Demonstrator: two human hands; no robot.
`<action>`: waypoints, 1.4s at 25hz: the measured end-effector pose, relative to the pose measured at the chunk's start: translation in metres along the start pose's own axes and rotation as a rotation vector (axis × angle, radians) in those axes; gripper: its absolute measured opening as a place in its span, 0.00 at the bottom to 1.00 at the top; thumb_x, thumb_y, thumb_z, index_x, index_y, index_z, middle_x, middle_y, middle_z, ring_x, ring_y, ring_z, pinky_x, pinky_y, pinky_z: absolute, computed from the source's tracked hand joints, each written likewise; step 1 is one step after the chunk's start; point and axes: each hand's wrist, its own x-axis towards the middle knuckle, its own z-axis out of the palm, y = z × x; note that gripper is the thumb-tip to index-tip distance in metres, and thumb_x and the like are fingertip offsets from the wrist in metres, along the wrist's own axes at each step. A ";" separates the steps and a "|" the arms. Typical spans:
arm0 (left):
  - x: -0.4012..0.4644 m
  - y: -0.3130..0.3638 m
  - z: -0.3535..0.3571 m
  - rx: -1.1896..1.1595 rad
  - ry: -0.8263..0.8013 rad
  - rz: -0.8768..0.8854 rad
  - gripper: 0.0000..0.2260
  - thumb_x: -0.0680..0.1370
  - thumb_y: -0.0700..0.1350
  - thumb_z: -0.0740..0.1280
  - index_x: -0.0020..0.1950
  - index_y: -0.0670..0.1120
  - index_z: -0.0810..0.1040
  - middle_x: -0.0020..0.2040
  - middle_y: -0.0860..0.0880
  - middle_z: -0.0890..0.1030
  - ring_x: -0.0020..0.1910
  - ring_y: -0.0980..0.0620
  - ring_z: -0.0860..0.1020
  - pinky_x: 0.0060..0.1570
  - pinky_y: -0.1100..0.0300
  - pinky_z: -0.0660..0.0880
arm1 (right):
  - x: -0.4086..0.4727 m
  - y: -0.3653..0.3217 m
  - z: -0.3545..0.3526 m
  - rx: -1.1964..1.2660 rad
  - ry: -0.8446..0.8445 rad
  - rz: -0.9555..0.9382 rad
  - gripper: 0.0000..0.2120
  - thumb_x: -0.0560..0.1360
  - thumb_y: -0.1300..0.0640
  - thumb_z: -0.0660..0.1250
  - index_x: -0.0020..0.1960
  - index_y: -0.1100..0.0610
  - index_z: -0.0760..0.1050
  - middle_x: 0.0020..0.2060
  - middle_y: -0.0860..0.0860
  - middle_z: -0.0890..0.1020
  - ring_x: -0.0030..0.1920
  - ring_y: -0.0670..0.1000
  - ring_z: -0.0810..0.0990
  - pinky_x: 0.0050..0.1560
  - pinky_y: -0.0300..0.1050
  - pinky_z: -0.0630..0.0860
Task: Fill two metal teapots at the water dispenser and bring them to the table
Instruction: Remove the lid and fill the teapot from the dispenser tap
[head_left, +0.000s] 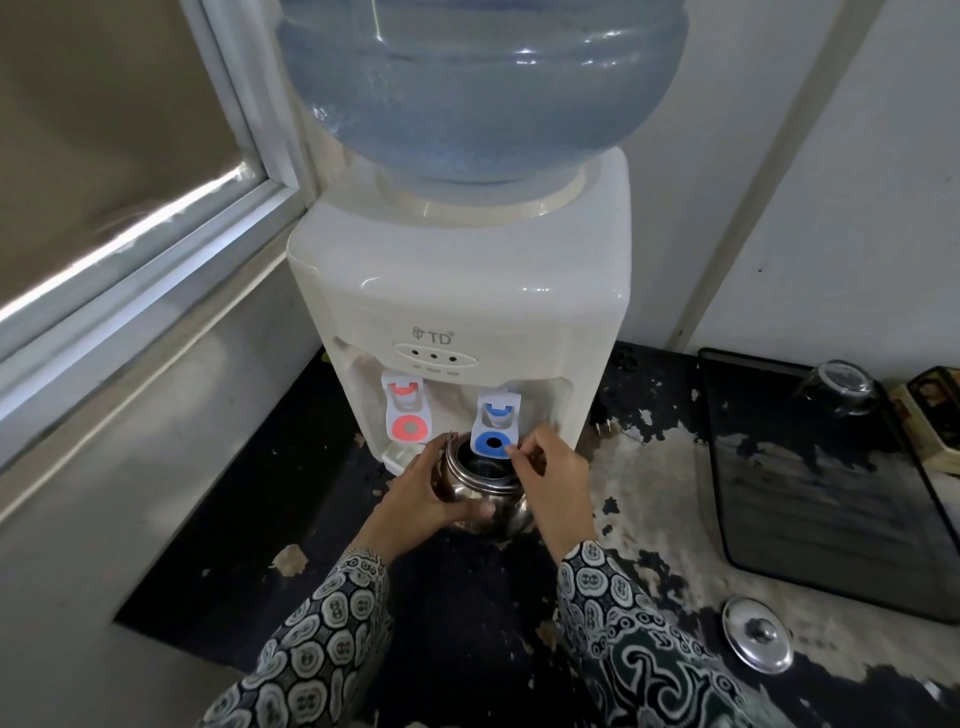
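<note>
Fingers (519, 451) of the right hand (553, 480) pinch the blue tap (492, 426); the left hand (423, 491) curls round the open teapot (480, 486) held under it at the water dispenser (457, 291). Its lid (759, 635) lies aside. I'd say filling has barely begun; no second teapot shows.

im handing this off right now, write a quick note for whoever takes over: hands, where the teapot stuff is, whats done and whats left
Left hand: grips the side of the round shiny metal teapot, holding it under the blue tap of the white water dispenser.
Right hand: its fingers touch the blue tap lever; whether they pinch it is unclear.
The round metal lid lies off the teapot on the worn black counter, to the right.
Done: teapot opened and placed under the tap. No water stream is visible.
Left: fill it, put the lid on, fill the second teapot (not in view), carry both to the table.
</note>
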 end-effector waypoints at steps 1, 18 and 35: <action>0.000 0.000 0.000 -0.007 -0.003 0.000 0.42 0.56 0.62 0.77 0.67 0.62 0.63 0.64 0.57 0.73 0.62 0.57 0.72 0.62 0.58 0.68 | -0.004 0.002 -0.002 0.023 0.025 -0.004 0.10 0.73 0.59 0.68 0.36 0.58 0.69 0.31 0.49 0.75 0.30 0.45 0.70 0.34 0.34 0.69; -0.021 -0.015 0.031 0.102 0.173 0.093 0.44 0.53 0.55 0.80 0.65 0.58 0.65 0.63 0.56 0.74 0.62 0.54 0.74 0.61 0.48 0.73 | -0.038 0.014 -0.015 0.618 -0.115 0.694 0.30 0.71 0.61 0.69 0.60 0.48 0.52 0.54 0.52 0.76 0.51 0.50 0.77 0.53 0.53 0.77; -0.099 -0.004 0.159 -0.054 0.288 -0.098 0.45 0.53 0.53 0.81 0.64 0.58 0.62 0.62 0.54 0.73 0.60 0.53 0.74 0.58 0.52 0.73 | -0.100 0.082 -0.100 0.477 -0.150 0.539 0.25 0.68 0.65 0.71 0.58 0.51 0.63 0.51 0.49 0.79 0.49 0.44 0.78 0.47 0.40 0.78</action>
